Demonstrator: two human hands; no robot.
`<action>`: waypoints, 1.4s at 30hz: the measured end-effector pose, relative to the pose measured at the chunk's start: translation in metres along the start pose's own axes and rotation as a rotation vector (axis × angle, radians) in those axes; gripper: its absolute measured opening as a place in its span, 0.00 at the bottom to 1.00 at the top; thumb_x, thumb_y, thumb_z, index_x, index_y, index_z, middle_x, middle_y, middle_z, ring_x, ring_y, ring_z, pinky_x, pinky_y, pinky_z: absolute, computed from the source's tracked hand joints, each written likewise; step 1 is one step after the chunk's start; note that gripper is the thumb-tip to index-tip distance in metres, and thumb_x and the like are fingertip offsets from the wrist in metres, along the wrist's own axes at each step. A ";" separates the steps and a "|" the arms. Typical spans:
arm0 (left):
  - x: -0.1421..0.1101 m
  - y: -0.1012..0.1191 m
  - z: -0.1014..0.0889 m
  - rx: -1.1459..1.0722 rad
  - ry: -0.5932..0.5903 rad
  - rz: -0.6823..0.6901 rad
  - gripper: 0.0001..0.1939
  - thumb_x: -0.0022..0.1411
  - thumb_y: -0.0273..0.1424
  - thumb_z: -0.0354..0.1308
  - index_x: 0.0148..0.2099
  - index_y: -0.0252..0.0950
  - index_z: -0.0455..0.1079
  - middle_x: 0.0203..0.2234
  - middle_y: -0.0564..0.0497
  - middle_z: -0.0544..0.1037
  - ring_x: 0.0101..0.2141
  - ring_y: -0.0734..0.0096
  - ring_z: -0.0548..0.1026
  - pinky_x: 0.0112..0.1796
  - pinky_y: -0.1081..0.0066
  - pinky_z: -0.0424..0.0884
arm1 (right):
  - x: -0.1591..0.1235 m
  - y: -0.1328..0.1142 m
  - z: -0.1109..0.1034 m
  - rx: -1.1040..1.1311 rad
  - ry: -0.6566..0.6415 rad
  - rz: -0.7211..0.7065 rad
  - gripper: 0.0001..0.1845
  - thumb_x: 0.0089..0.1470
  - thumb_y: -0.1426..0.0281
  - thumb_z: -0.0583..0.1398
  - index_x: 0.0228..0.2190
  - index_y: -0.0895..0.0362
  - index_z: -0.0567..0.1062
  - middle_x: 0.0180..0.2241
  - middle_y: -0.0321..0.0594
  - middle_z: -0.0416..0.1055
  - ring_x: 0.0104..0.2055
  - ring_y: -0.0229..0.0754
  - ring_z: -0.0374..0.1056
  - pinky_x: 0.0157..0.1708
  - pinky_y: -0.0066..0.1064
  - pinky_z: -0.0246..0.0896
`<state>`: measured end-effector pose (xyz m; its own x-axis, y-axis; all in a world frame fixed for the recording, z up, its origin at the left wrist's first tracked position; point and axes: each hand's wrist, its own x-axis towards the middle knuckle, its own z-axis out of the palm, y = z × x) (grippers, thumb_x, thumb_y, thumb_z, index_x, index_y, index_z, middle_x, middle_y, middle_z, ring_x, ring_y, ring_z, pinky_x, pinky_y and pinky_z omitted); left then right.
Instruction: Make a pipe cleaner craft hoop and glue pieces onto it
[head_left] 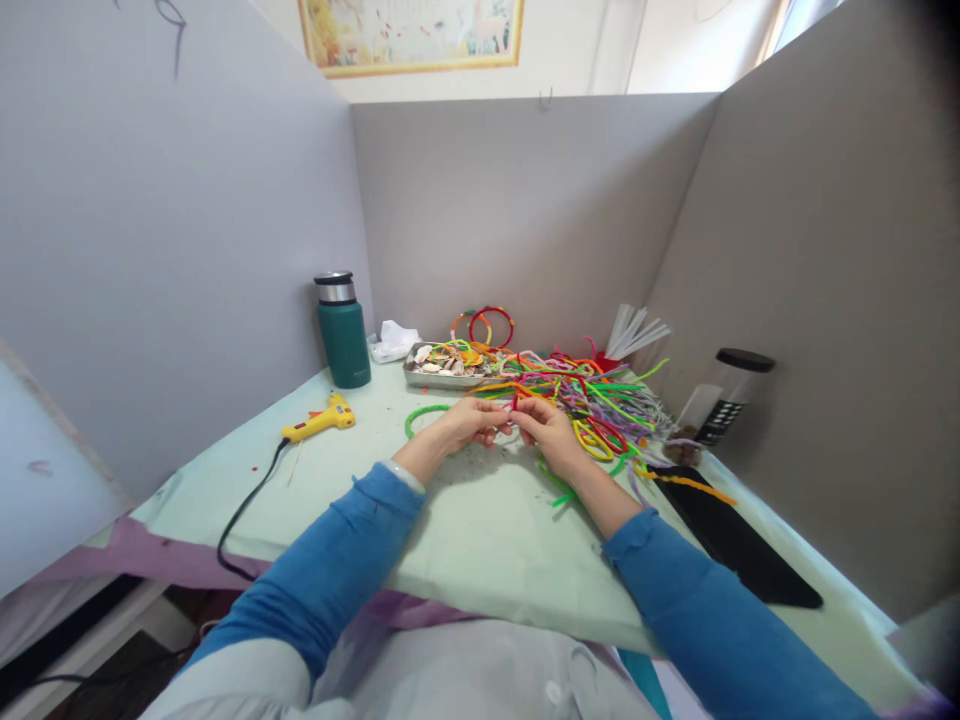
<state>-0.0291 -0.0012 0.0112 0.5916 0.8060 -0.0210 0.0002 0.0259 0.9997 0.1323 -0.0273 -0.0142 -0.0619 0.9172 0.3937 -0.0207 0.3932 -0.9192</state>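
My left hand (pixel 469 422) and my right hand (pixel 547 428) meet over the middle of the table, fingertips pinched close together. Between them shows a small bit of red pipe cleaner (pixel 514 403); the fingers cover most of it. Just left of my left hand lies a bent green pipe cleaner (pixel 411 422), partly hidden behind the hand. Behind and beside my right hand spreads a tangled pile of coloured pipe cleaners (pixel 600 395). Green pipe cleaner ends (pixel 562 497) poke out below my right wrist.
A metal tray (pixel 450 381) of shells stands behind my hands, with two rings (pixel 512 325) at its back. At left are a yellow glue gun (pixel 322 420) with its cord and a green bottle (pixel 345 345). White sticks (pixel 634 332), a clear jar (pixel 716 400) and a black slab (pixel 739 540) are at right.
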 end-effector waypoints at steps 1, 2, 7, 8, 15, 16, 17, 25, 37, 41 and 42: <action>0.000 0.000 0.000 0.001 -0.004 -0.009 0.20 0.44 0.39 0.65 0.34 0.28 0.68 0.26 0.48 0.74 0.17 0.85 0.63 0.23 0.76 0.64 | 0.000 0.000 0.000 0.001 0.004 0.001 0.16 0.42 0.58 0.62 0.28 0.55 0.68 0.18 0.29 0.61 0.16 0.30 0.52 0.16 0.25 0.44; 0.000 0.000 0.000 0.000 -0.010 -0.013 0.20 0.44 0.39 0.65 0.34 0.28 0.68 0.26 0.48 0.74 0.17 0.85 0.63 0.23 0.76 0.64 | 0.000 0.001 0.000 0.001 0.003 0.002 0.16 0.41 0.58 0.62 0.28 0.55 0.68 0.18 0.29 0.61 0.16 0.30 0.51 0.16 0.25 0.44; 0.002 -0.003 -0.002 -0.001 -0.046 0.012 0.20 0.45 0.39 0.65 0.33 0.28 0.68 0.26 0.49 0.73 0.17 0.85 0.63 0.23 0.76 0.64 | 0.000 0.001 -0.002 -0.026 -0.013 0.012 0.16 0.42 0.56 0.61 0.28 0.56 0.68 0.17 0.29 0.60 0.16 0.31 0.51 0.17 0.26 0.44; 0.003 -0.003 -0.002 0.001 -0.052 0.020 0.19 0.45 0.40 0.65 0.33 0.28 0.68 0.26 0.50 0.73 0.17 0.85 0.63 0.23 0.76 0.64 | -0.001 0.000 -0.002 -0.030 -0.016 0.011 0.16 0.43 0.56 0.61 0.28 0.55 0.68 0.17 0.29 0.60 0.16 0.31 0.51 0.17 0.26 0.45; 0.003 -0.006 -0.005 0.000 -0.112 0.060 0.18 0.46 0.38 0.64 0.33 0.29 0.68 0.27 0.49 0.73 0.18 0.84 0.64 0.23 0.75 0.65 | -0.002 -0.004 -0.001 -0.030 -0.022 0.003 0.16 0.44 0.56 0.61 0.26 0.56 0.67 0.16 0.29 0.60 0.16 0.31 0.51 0.17 0.25 0.44; 0.003 -0.006 -0.005 0.001 -0.124 0.063 0.18 0.46 0.38 0.65 0.33 0.29 0.68 0.28 0.49 0.73 0.18 0.84 0.65 0.23 0.75 0.65 | -0.001 -0.004 -0.001 -0.030 -0.020 0.003 0.16 0.44 0.56 0.61 0.26 0.56 0.67 0.16 0.29 0.61 0.16 0.31 0.51 0.17 0.25 0.44; 0.003 -0.006 -0.005 0.001 -0.132 0.065 0.18 0.46 0.37 0.65 0.34 0.29 0.68 0.28 0.49 0.73 0.18 0.84 0.65 0.23 0.75 0.65 | -0.001 -0.004 -0.001 -0.026 -0.018 0.003 0.16 0.44 0.56 0.61 0.26 0.56 0.67 0.16 0.29 0.61 0.16 0.31 0.51 0.17 0.25 0.44; 0.002 -0.003 -0.003 -0.007 -0.110 0.052 0.18 0.46 0.38 0.64 0.33 0.29 0.67 0.27 0.50 0.72 0.18 0.84 0.64 0.23 0.75 0.64 | -0.001 -0.001 -0.001 0.021 -0.034 -0.003 0.16 0.43 0.56 0.61 0.27 0.56 0.68 0.17 0.29 0.61 0.16 0.30 0.52 0.16 0.25 0.44; 0.001 -0.002 -0.001 -0.019 -0.102 0.022 0.17 0.47 0.37 0.64 0.32 0.29 0.67 0.27 0.49 0.73 0.17 0.84 0.64 0.23 0.75 0.64 | -0.002 -0.002 -0.001 0.017 -0.061 -0.019 0.13 0.46 0.59 0.60 0.26 0.56 0.66 0.17 0.29 0.62 0.16 0.30 0.51 0.17 0.25 0.43; 0.000 0.000 0.000 -0.009 -0.113 0.003 0.17 0.47 0.38 0.64 0.31 0.28 0.67 0.26 0.49 0.73 0.17 0.84 0.64 0.22 0.75 0.63 | -0.002 -0.002 -0.001 0.009 -0.062 -0.023 0.13 0.46 0.59 0.60 0.25 0.56 0.66 0.16 0.29 0.61 0.16 0.31 0.51 0.17 0.25 0.43; 0.000 0.000 0.000 -0.009 -0.117 0.001 0.17 0.47 0.38 0.64 0.31 0.28 0.67 0.26 0.50 0.72 0.17 0.84 0.64 0.22 0.75 0.63 | -0.002 -0.002 -0.001 0.007 -0.060 -0.025 0.13 0.47 0.59 0.60 0.25 0.56 0.66 0.16 0.28 0.61 0.16 0.31 0.51 0.17 0.25 0.43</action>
<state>-0.0295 -0.0016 0.0109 0.6820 0.7312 -0.0179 -0.0071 0.0311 0.9995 0.1335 -0.0294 -0.0131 -0.1213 0.9013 0.4159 -0.0300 0.4155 -0.9091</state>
